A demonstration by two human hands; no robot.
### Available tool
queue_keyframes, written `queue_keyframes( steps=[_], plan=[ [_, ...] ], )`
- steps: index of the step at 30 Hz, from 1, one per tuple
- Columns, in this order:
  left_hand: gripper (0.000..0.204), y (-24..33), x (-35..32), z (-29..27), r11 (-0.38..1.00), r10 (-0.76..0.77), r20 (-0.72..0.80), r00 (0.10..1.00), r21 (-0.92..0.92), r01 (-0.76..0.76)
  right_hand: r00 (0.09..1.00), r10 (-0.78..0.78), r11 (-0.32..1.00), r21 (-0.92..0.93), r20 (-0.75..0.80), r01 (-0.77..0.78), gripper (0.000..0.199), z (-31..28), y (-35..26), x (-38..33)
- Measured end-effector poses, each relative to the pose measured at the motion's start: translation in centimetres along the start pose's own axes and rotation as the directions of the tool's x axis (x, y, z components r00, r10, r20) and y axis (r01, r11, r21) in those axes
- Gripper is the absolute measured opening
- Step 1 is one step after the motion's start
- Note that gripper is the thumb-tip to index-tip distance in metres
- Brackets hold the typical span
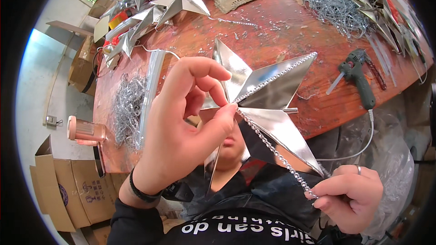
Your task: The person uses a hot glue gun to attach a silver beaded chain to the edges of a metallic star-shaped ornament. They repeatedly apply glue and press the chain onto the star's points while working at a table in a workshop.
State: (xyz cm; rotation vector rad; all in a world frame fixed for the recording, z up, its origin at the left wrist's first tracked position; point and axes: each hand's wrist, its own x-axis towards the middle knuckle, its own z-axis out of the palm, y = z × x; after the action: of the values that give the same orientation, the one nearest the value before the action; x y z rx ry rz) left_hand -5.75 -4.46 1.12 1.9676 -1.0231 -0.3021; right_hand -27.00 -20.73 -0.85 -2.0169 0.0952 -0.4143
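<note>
A shiny silver five-pointed star (279, 88) with a mirror-like surface is in front of me, over the table's near edge. Silver bead trim (268, 144) lies along the ridge of its upper right point, then runs from the star's centre down to the right. My left hand (184, 113) pinches the trim at the centre between thumb and fingertip. At lower right my right hand (354, 195) grips the trim's other stretch between thumb and fingers, near the tip of the lower right point. Part of the star's left side is hidden behind my left hand.
A green glue gun (362, 79) with a pale cord lies at right on the red-brown table (190, 41). Piles of silver bead trim (129, 109) sit left and far right. More silver stars (184, 2) are at the back left. A jar (86, 129) stands at the left edge, above cardboard boxes (75, 190).
</note>
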Motion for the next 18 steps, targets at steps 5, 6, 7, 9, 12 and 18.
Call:
queue_keyframes(
  steps=[5, 6, 7, 9, 12, 18],
  plan=[
    [0.026, 0.2, 0.1, -0.8, 0.952, -0.15, 0.011, 0.989, -0.269, 0.147, 0.99, 0.029, 0.999, 0.017, -0.141, -0.027, 0.021, 0.5, 0.0, -0.4],
    [0.02, -0.3, -0.1, -1.3, 0.956, -0.14, 0.033, 0.99, -0.255, 0.144, 0.987, 0.037, 0.999, 0.02, -0.156, -0.035, 0.023, 0.5, 0.0, -0.4],
    [0.018, -1.0, -0.1, -1.5, 0.993, 0.02, -0.002, 1.0, -0.118, -0.02, 0.984, 0.067, 0.997, 0.041, -0.162, -0.062, 0.026, 0.6, 0.0, -0.4],
    [0.018, -1.7, -0.2, -1.8, 0.946, 0.289, 0.004, 0.957, 0.152, -0.286, 0.976, 0.127, 0.99, 0.082, -0.174, -0.115, 0.031, 0.7, -0.3, -0.2],
    [0.024, -2.0, -0.7, -1.3, 0.842, 0.449, 0.072, 0.89, 0.3, -0.449, 0.951, 0.27, 0.957, 0.15, -0.149, -0.248, 0.039, 0.4, -1.1, -0.2],
    [0.029, -2.8, -0.4, -1.5, 0.675, 0.59, 0.183, 0.787, 0.422, -0.605, 0.898, 0.383, 0.907, 0.272, -0.216, -0.322, 0.035, 0.7, -1.4, -1.0]
  ],
)
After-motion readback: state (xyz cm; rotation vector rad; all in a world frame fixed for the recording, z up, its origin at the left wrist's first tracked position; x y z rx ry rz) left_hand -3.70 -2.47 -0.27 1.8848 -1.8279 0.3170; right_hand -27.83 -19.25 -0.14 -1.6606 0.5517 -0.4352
